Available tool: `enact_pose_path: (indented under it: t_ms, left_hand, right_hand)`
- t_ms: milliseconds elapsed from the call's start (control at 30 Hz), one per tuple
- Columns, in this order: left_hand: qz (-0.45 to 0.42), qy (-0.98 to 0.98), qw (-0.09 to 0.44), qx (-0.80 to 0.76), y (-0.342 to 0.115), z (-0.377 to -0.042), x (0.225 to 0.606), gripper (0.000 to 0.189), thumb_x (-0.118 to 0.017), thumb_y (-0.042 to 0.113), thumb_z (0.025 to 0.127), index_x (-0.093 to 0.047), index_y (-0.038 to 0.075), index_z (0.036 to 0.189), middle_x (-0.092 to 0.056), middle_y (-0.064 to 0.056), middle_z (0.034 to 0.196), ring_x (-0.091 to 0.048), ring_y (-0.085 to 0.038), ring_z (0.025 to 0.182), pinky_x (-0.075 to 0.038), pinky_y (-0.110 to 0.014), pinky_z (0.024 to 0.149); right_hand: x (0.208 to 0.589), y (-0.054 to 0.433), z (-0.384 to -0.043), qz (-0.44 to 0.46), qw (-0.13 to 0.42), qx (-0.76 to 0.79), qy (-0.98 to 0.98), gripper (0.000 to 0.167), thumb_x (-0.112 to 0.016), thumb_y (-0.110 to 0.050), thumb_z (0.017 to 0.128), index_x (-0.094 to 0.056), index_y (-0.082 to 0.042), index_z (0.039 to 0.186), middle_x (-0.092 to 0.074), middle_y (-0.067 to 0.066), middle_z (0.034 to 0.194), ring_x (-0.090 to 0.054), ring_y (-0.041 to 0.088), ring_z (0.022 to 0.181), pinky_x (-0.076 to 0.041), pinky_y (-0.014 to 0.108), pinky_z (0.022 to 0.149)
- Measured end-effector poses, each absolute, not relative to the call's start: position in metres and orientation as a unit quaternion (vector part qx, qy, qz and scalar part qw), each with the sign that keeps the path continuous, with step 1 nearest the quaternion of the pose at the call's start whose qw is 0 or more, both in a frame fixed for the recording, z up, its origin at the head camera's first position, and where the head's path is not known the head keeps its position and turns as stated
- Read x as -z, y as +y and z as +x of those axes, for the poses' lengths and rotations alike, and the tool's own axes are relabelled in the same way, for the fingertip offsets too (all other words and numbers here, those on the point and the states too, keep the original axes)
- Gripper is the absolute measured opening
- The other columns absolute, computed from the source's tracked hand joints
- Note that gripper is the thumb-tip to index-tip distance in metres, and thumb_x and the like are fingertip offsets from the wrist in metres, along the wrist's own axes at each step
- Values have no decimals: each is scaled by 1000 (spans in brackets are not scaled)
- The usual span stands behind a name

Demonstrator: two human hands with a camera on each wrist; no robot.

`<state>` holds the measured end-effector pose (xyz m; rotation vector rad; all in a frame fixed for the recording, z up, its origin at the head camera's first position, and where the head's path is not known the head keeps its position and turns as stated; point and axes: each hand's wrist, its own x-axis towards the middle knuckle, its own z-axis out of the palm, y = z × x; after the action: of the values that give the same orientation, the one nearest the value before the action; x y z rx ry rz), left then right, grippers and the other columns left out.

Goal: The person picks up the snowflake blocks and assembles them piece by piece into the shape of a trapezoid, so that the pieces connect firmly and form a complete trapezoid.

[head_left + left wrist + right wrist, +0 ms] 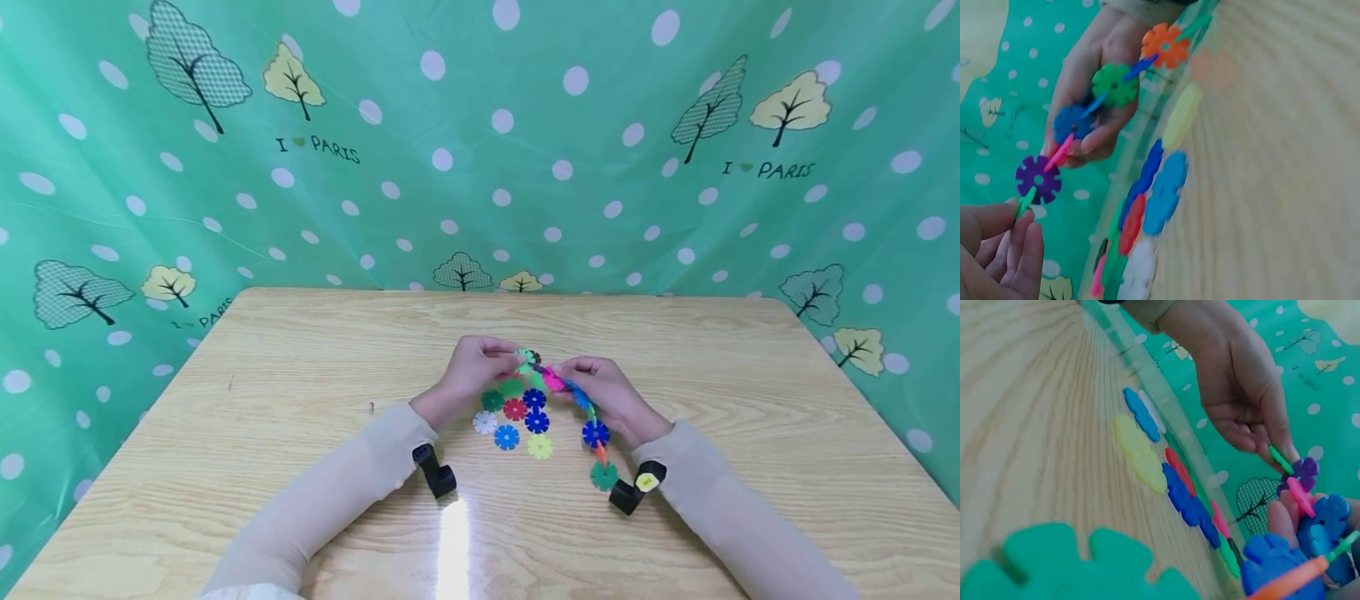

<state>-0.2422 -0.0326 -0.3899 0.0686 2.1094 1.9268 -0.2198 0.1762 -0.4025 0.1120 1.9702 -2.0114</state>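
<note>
My left hand (480,367) pinches a light green notched disc (1025,201) between thumb and fingers. This disc is slotted into a purple disc (1038,180) at one end of a chain of snowflake discs. My right hand (607,396) holds that chain near a pink disc (552,379) and a blue disc (1073,124), with fingers partly hidden behind them. From the right hand the chain hangs toward me through a dark blue disc (596,434) and an orange disc (602,452) to a green disc (603,476).
Loose discs lie on the wooden table (337,517) below the hands, among them a red disc (515,409), a white disc (484,422), a light blue disc (506,437) and a yellow disc (540,447). A green patterned cloth (465,200) hangs behind the table.
</note>
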Motion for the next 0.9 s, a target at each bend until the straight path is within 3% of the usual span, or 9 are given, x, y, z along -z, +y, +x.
enact_pose_path:
  t_ms: [300, 567, 900]
  left_hand:
    - [24, 734, 158, -660, -36, -253, 395, 22, -74, 6, 79, -71, 1, 100, -72, -11, 91, -66, -11, 68, -57, -28, 70]
    - [73, 753, 190, -626, -30, -246, 392, 20, -71, 10, 84, -72, 3, 102, -72, -10, 93, -68, -15, 75, -57, -32, 75]
    - [105, 750, 186, -626, -31, -240, 392, 23, -70, 9, 84, -69, 0, 106, -72, -11, 97, -69, -19, 84, -57, -35, 78]
  right_hand:
    - [403, 174, -215, -23, 271, 707, 653, 11, -54, -10, 96, -59, -1, 99, -67, 5, 89, -68, 14, 82, -56, 29, 80]
    - [399, 179, -217, -36, 254, 690, 676, 18, -54, -11, 95, -59, 0, 108, -66, -1, 87, -63, 9, 78, -54, 21, 71]
    - [401, 174, -217, -17, 251, 712, 655, 9, -55, -8, 94, -63, -6, 98, -67, 2, 86, -63, 8, 72, -53, 17, 62]
